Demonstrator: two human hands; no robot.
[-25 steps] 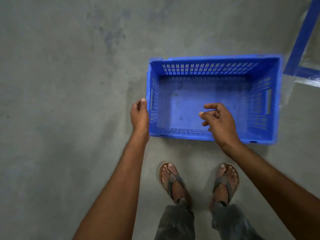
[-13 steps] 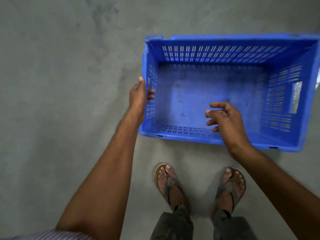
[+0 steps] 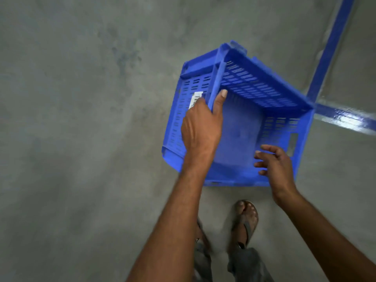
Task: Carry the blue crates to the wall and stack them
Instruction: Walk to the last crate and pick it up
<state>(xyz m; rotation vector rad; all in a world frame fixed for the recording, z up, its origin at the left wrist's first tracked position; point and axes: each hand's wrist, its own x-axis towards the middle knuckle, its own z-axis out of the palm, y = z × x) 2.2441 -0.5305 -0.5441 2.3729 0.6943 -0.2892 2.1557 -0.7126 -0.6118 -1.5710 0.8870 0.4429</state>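
Note:
One empty blue crate (image 3: 254, 92) with slotted walls hangs tilted above the concrete floor, its left side raised. My left hand (image 3: 200, 129) grips the crate's left rim, thumb inside and fingers on the outer wall beside a white barcode label (image 3: 195, 99). My right hand (image 3: 274, 163) hovers over the crate's near right part with fingers loosely spread, holding nothing. Whether it touches the near rim I cannot tell.
A blue painted line (image 3: 329, 47) runs across the grey floor at the right and meets a second blue line (image 3: 345, 119). My feet in sandals (image 3: 247, 220) stand just behind the crate. Bare concrete fills the left half.
My left hand has taken hold of the left rim and lifted that side, so the crate now tilts. The right hand stays loose over the crate. The view has swung.

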